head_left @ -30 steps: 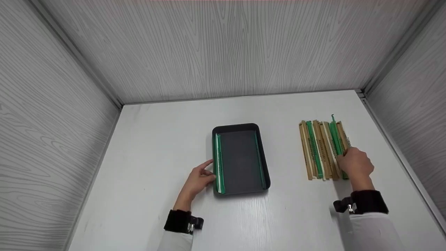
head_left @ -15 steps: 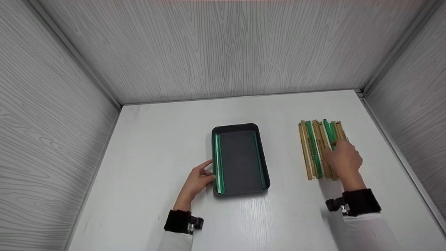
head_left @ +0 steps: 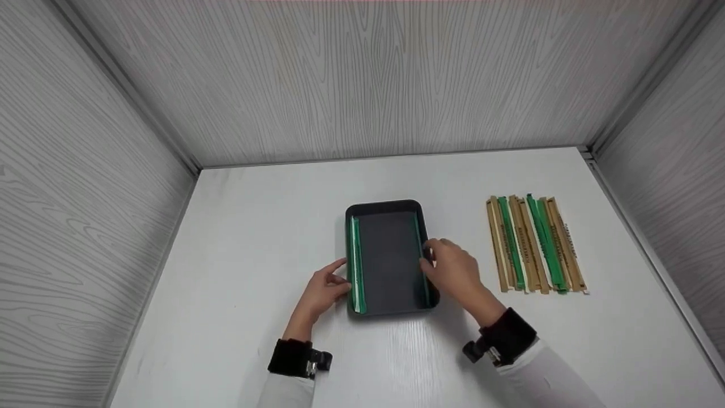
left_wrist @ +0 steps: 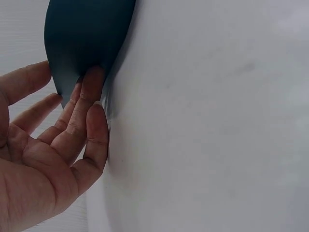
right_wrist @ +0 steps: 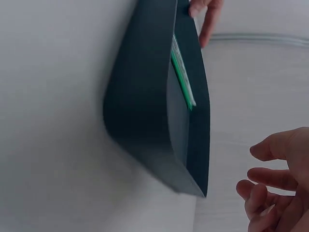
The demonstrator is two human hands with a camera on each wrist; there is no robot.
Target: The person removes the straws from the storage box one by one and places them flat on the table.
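Observation:
A dark rectangular tray (head_left: 391, 266) stands upright-way-round mid-table, with long thin green and white wrapped sticks (head_left: 357, 266) along its left inner wall. A green strip (head_left: 418, 232) lines its right side. My left hand (head_left: 322, 292) holds the tray's left wall; in the left wrist view its fingertips press the outer wall. Over the right rim is my right hand (head_left: 456, 272). The right wrist view shows this hand (right_wrist: 280, 183) with loosely bent fingers, apart from the tray, holding nothing visible.
To the right lies a row of long thin brown, green and white sticks (head_left: 532, 243) with printed wrappers, side by side. Wood-grain panels (head_left: 362, 85) enclose the white table (head_left: 260, 226) at the back and both sides.
My right hand has left the row of sticks and moved left to the tray's right rim. One green stick now lies straighter in the row. The left hand and tray have stayed put.

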